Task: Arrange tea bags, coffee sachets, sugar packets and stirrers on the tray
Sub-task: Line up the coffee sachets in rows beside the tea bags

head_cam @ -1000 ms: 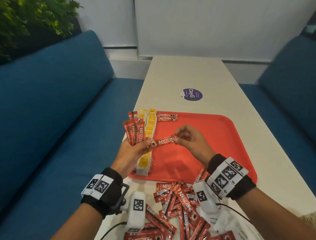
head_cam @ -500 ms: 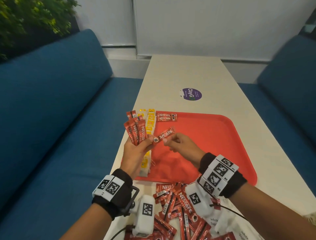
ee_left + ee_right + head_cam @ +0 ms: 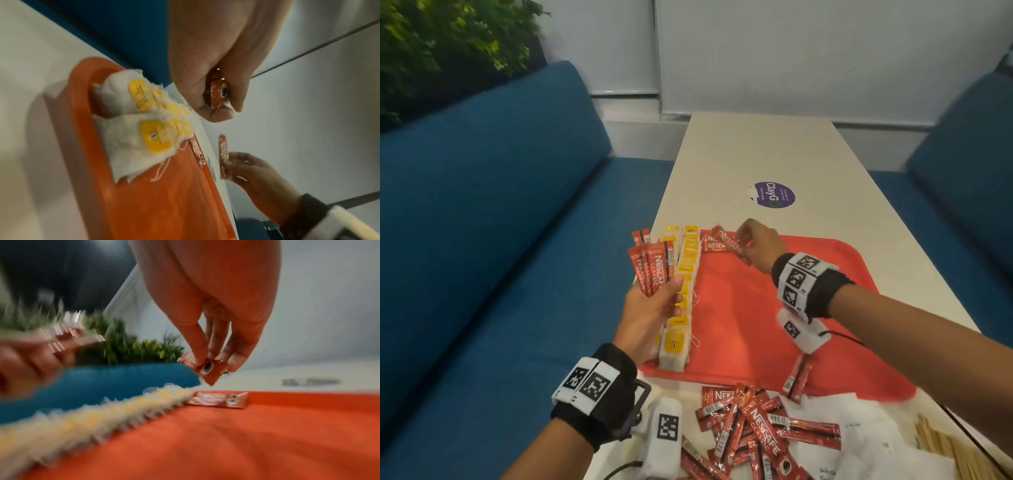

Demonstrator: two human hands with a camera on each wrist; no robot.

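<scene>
The right hand (image 3: pixel 758 246) pinches one coffee sachet (image 3: pixel 727 240) just above those lying at the red tray's (image 3: pixel 825 291) far edge. The left hand (image 3: pixel 650 308) grips a fan of sachets (image 3: pixel 652 270) – released askew, the sachet could overlap its neighbours – or the fan might slip.

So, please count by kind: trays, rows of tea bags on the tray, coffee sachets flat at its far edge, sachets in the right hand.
Tray: 1
Rows of tea bags: 2
Flat coffee sachets: 2
Sachet in the right hand: 1
Total: 6
</scene>
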